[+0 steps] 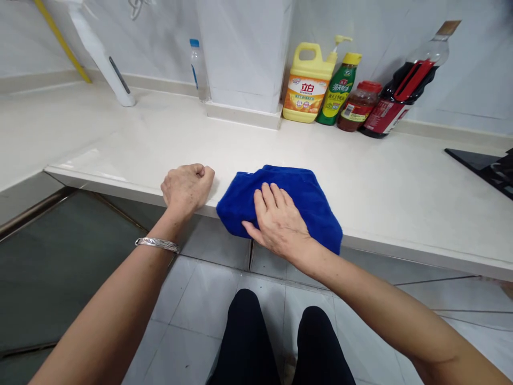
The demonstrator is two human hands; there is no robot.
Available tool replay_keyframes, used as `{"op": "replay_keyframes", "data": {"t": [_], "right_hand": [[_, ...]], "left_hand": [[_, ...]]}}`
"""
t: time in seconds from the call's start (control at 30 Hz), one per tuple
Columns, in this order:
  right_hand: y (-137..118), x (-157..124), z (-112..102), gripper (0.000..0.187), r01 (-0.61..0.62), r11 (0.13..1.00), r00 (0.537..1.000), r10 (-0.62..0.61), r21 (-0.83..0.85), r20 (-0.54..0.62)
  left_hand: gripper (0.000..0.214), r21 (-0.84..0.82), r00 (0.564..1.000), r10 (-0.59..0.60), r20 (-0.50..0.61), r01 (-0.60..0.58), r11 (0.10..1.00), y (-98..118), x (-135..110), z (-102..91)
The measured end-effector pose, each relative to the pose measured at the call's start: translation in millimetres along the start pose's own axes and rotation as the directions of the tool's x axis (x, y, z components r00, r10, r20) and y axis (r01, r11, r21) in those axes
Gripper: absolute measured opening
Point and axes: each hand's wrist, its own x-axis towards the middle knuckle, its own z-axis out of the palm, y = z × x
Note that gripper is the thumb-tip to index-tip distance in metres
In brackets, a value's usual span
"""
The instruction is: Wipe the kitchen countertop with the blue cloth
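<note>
A blue cloth (312,200) is spread at the front edge of the white countertop, with part of it hanging over the edge. My right hand (278,216) lies flat on top of the cloth, fingers stretched out and the thumb apart. To the left of the cloth, my left hand (188,186) rests on the counter's front edge, curled into a fist. No object shows in that fist. A silver bracelet (158,244) circles my left wrist.
Along the wall stand a yellow detergent jug (306,85), a green sauce bottle (340,88), a red-lidded jar (359,106) and a large dark bottle (404,85). Farther left are a water bottle (198,72) and a white stick-like appliance (102,53). A black object (484,166) sits at right.
</note>
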Motion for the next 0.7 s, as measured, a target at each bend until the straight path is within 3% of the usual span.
{"op": "replay_keyframes", "data": {"t": [0.13, 0.23, 0.5, 0.7], "right_hand": [[-7, 16, 0, 0.072, 0.033, 0.999, 0.996, -0.032, -0.014, 0.087], [-2, 11, -3, 0.068, 0.074, 0.997, 0.994, -0.072, -0.027, 0.082], [47, -37, -22, 0.055, 0.164, 0.983, 0.986, -0.162, -0.083, 0.031], [93, -83, -41, 0.056, 0.135, 0.988, 0.991, -0.135, -0.071, 0.010]], "left_hand": [[0.036, 0.018, 1.000, 0.016, 0.004, -0.017, 1.000, -1, 1, -2.7], [0.039, 0.055, 0.999, 0.023, 0.029, -0.025, 0.998, -1, 1, -6.2], [0.048, 0.245, 0.994, 0.002, 0.106, -0.028, 0.969, 2, 9, -13.0], [0.054, 0.359, 0.993, -0.004, 0.118, -0.039, 0.933, 8, 15, -15.3]]}}
